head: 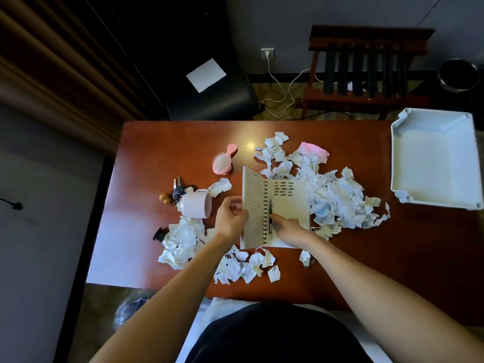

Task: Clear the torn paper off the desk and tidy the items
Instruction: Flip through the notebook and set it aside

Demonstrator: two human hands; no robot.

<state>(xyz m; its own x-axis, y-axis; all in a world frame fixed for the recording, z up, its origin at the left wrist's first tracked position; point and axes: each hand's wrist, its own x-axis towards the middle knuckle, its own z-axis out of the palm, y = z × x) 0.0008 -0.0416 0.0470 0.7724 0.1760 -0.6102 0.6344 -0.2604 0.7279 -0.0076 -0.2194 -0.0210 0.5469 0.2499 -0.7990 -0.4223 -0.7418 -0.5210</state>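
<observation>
An open spiral notebook lies in the middle of the brown desk. My left hand grips its raised left page. My right hand reaches onto the right page, its fingers at a black pen lying beside the spiral. Whether it holds the pen is unclear. Torn paper is heaped to the right of the notebook, with more scraps at the front and front left.
A pink mug lies on its side left of the notebook, with keys behind it. A pink hairbrush and pink cloth lie further back. A white tray sits at the right edge. A black chair stands behind the desk.
</observation>
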